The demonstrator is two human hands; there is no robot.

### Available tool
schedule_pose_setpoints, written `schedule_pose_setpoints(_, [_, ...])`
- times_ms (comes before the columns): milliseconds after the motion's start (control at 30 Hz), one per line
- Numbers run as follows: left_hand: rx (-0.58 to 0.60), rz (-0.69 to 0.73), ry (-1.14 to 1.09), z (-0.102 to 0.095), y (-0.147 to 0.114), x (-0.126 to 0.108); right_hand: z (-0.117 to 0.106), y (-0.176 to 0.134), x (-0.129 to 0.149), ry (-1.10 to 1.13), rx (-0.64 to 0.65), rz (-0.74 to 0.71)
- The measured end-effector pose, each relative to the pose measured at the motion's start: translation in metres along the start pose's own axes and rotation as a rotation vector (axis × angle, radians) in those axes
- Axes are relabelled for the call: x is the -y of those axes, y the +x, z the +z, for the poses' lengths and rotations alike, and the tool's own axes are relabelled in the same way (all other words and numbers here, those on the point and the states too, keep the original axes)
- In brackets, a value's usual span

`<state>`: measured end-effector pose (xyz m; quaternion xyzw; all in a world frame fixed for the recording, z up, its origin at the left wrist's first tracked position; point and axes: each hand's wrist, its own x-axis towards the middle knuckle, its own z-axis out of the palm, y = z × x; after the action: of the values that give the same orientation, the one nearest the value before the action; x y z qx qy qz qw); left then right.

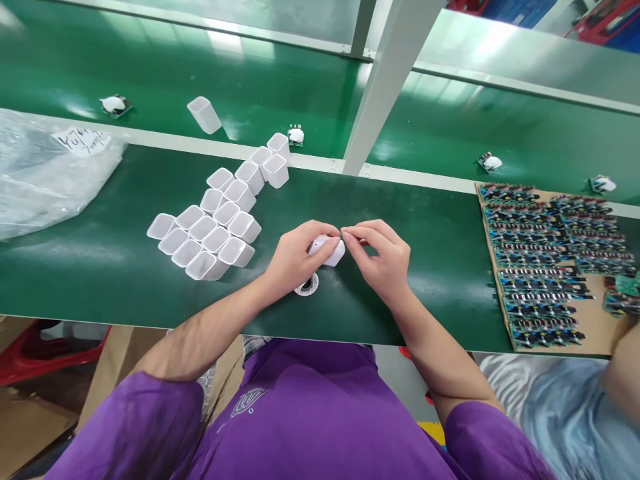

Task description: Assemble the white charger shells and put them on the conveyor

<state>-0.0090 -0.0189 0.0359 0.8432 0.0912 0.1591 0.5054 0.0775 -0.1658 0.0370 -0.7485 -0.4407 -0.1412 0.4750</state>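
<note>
In the head view my left hand [303, 255] is closed around a small white plastic housing [334, 255], its thumb across the near side. My right hand [381, 259] is just to the right, thumb and forefinger pinched together close to the housing's far edge. Whatever lies in that pinch, if anything, is too small to make out. A small white ring with a dark middle [307, 285] lies on the bench under my left wrist. To the left stands a cluster of several white, open-topped plastic cups [203, 229].
Rows of circuit boards [537, 273] cover a cardboard sheet [597, 303] at right. A plastic bag [45, 180] lies at left. On the green belt behind are a lone cup [205, 115] and several white-domed boards [296, 135]. A metal post [385, 80] rises ahead; another person's arm [625, 363] shows at right.
</note>
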Motion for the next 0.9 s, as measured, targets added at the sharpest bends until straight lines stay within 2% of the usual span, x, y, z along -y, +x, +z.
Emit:
schedule_pose_setpoints(167, [0.098,-0.211,-0.158,-0.004,0.005,0.006,0.001,0.000,0.002,-0.002,0.022,-0.063])
schedule_pose_setpoints(300, [0.157,-0.296,-0.437,-0.005,0.007,0.011,0.002,0.000,0.000,-0.010,0.006,-0.024])
schedule_pose_setpoints(433, [0.196,-0.281,-0.554,-0.007,0.007,0.010,0.002,-0.001,-0.003,-0.019,-0.015,-0.013])
schedule_pose_setpoints(600, [0.129,-0.309,-0.527,-0.005,0.009,0.008,0.006,-0.004,-0.003,-0.003,0.013,0.006])
schedule_pose_setpoints(800, [0.141,-0.362,-0.751,-0.005,0.009,0.004,0.005,-0.002,-0.006,0.068,0.003,0.120])
schedule_pose_setpoints(900, [0.136,-0.339,-0.745,-0.005,0.008,0.004,0.001,0.000,-0.006,0.065,0.009,0.102])
